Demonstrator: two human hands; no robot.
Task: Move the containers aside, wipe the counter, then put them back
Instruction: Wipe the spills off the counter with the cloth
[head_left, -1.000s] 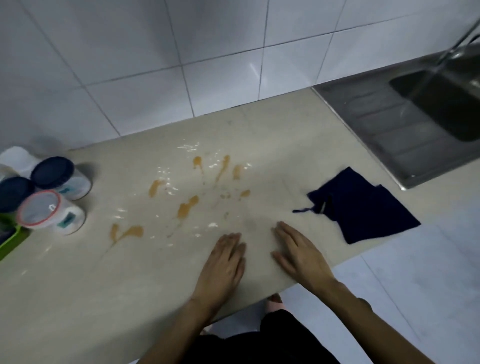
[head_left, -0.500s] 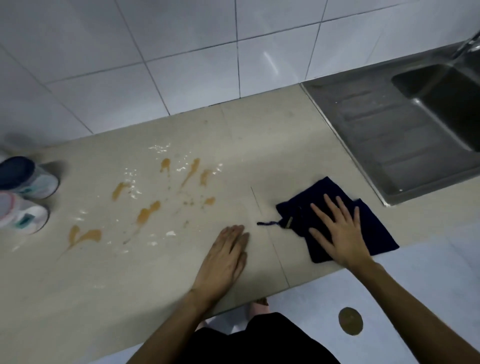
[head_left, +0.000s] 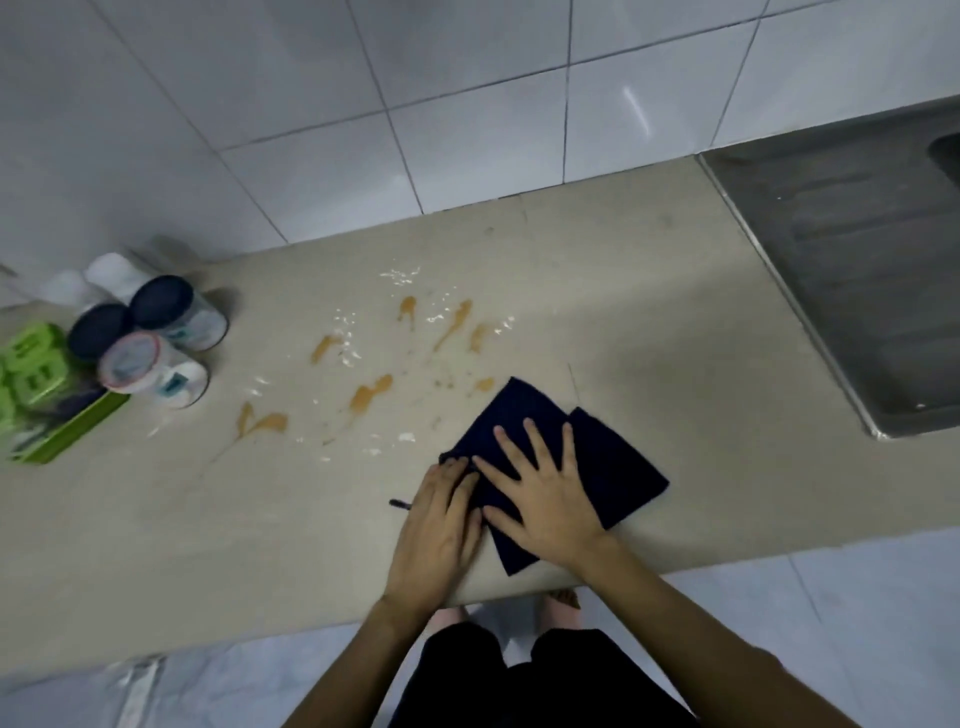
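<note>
Ideally, both flat, spread palms, right hand (head_left: 545, 499) and left hand (head_left: 441, 525), press the cloth (head_left: 613, 467) firmly and sweep it leftward through the stains (head_left: 369, 397).

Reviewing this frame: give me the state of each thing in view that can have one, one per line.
Counter: dirty, orange and white spills not yet wiped.
Dark blue cloth: folded, lying flat near the front edge, beside the spills.
Right hand: open, palm flat on the cloth.
Left hand: open, fingertips at the cloth's left edge.
Containers: lidded, upright, clustered at the left end.
Green box: beside the containers.
Sink: drainboard looks dry, nothing on it.
</note>
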